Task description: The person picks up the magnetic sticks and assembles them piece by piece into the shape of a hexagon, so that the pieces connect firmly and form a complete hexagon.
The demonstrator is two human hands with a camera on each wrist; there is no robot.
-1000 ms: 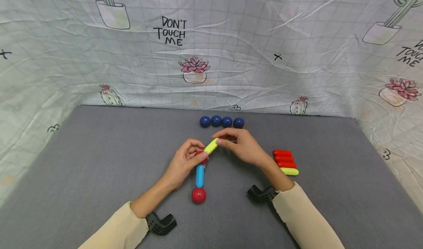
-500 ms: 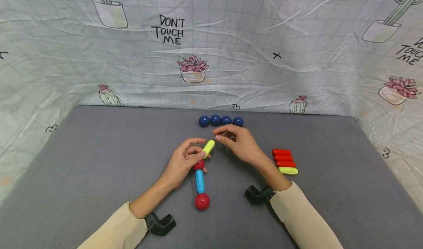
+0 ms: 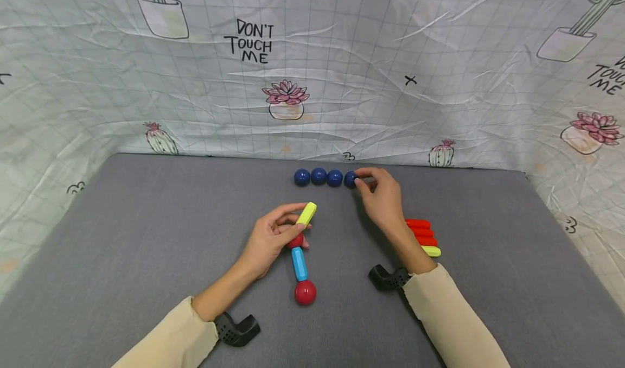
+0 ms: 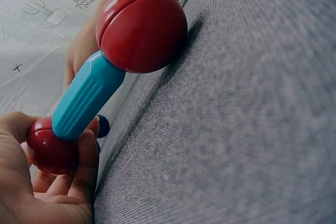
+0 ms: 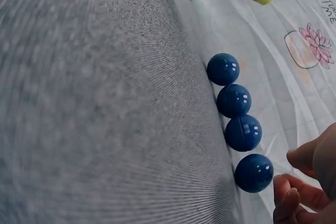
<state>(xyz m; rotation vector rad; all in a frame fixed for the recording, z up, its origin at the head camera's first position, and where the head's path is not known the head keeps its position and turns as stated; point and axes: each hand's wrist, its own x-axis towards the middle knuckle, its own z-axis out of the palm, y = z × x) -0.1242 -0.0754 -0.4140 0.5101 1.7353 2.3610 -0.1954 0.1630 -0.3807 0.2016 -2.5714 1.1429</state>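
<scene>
My left hand [image 3: 263, 243] grips a red ball [image 4: 52, 148] that joins a yellow rod [image 3: 306, 214] and a blue rod [image 3: 299, 264]. A second red ball [image 3: 305, 292] is fixed to the blue rod's near end. The yellow rod points up and away from the joint. At the back of the table, my right hand [image 3: 383, 200] reaches to the rightmost blue ball [image 5: 254, 173] of a row, thumb and fingers parted at its side. In the right wrist view a thin gap shows between the fingertips and this ball.
More blue balls [image 3: 319, 176] sit to the left in the row, near the patterned backdrop cloth [image 3: 342, 118]. Several red rods [image 3: 423, 233] and a yellow rod [image 3: 431, 251] lie on the grey table [image 3: 161, 221], partly behind my right forearm.
My right hand has let go of the yellow rod and moved right and back to the end blue ball. My left hand still holds the joined piece, whose near end has swung slightly right.
</scene>
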